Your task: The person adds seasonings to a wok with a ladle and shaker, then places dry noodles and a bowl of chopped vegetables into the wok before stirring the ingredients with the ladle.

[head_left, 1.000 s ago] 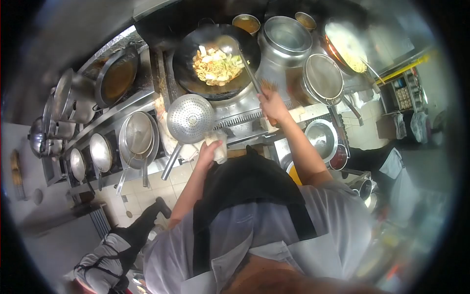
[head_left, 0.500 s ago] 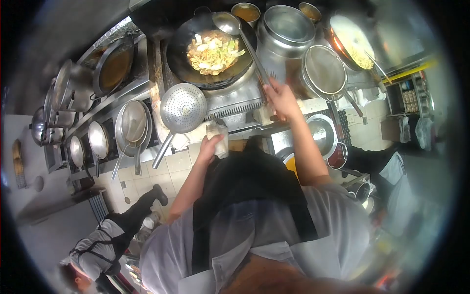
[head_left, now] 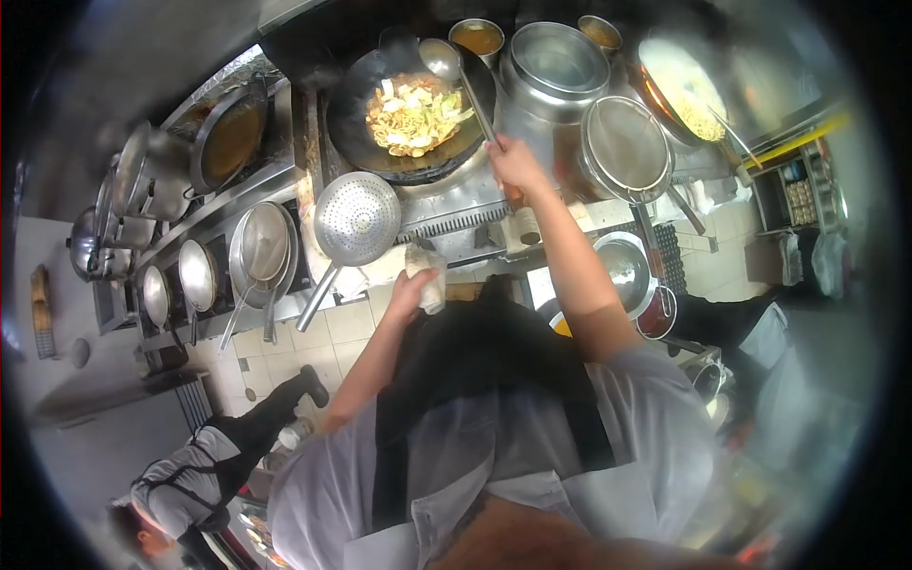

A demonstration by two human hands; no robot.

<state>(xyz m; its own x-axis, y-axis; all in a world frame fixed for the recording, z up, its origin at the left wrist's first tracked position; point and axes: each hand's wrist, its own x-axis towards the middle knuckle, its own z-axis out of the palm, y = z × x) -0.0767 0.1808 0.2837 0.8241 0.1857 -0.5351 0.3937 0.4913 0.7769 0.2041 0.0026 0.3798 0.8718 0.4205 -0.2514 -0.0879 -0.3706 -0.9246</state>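
My right hand [head_left: 519, 166] is closed around the handle of a metal ladle [head_left: 440, 59]. Its bowl hangs over the far right part of a dark wok [head_left: 347, 119], apart from the food as far as I can see. Sliced yellow, white and green food [head_left: 415, 119] lies in the wok, perhaps noodles with vegetables. Below the stove's front edge, my left hand [head_left: 408, 293] grips a crumpled whitish cloth [head_left: 426, 275]. A perforated skimmer [head_left: 357, 218] rests between the wok and that hand, its handle pointing toward me.
Right of the wok stand a metal pot [head_left: 559, 81], sauce bowls and a mesh strainer [head_left: 627, 142]. Another pan [head_left: 665, 62] holds noodles near a flame. Pans and strainers [head_left: 263, 242] line the left. One person [head_left: 190, 475] is at lower left, another [head_left: 722, 318] at right.
My right hand has moved left and forward with the ladle, whose bowl now shows slightly lower in the view. My left hand still holds the cloth, nearly unmoved. The view has shifted slightly.
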